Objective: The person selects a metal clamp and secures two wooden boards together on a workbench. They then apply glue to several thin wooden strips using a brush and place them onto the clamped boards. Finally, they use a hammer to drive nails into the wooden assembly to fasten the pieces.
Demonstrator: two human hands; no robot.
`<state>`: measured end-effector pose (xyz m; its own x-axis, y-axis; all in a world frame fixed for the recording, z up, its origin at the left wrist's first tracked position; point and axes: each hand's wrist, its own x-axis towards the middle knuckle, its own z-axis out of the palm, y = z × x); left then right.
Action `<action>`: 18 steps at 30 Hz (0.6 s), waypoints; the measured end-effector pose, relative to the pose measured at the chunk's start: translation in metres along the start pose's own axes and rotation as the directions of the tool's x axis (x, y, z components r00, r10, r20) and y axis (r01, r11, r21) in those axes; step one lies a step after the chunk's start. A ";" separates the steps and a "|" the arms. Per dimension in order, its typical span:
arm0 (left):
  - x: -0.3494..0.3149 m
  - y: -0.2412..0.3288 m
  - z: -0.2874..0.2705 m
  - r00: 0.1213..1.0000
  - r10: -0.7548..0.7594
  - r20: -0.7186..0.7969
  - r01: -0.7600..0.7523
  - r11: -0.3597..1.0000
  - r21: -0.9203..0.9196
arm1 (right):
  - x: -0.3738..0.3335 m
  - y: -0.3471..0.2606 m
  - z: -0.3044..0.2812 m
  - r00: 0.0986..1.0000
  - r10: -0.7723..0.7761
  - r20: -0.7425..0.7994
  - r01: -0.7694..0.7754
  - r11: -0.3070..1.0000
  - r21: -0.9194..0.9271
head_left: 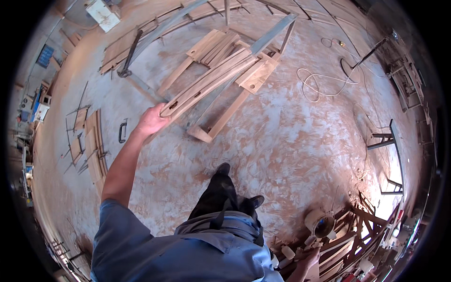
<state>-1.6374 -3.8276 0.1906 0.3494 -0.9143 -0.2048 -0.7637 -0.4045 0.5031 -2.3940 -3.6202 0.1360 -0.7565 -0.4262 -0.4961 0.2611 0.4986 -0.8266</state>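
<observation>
A black clamp point(122, 132) and planks point(94, 150) lie left of the slotted wooden beams point(202, 90), which slant toward a metal frame point(268, 37), their near end gripped by the left hand point(152, 120). The right hand point(308, 259) is near a cream pot point(312, 218); its grip and the pot's contents are unclear.

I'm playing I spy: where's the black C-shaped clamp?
The clamp lies on the floor in the head view's left half, between the left hand and wooden boards.
</observation>
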 end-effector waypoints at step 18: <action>0.188 -0.056 0.047 0.948 -0.133 0.288 0.094 0.985 0.146 | -0.132 -0.031 0.106 0.995 -0.043 -0.093 0.026 0.984 -0.176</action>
<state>-1.5548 -3.9778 0.0846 0.2766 -0.8188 -0.5031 -0.7985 -0.4871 0.3538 -2.2388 -3.6594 0.1994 -0.8194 -0.3751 -0.4335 0.1320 0.6124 -0.7794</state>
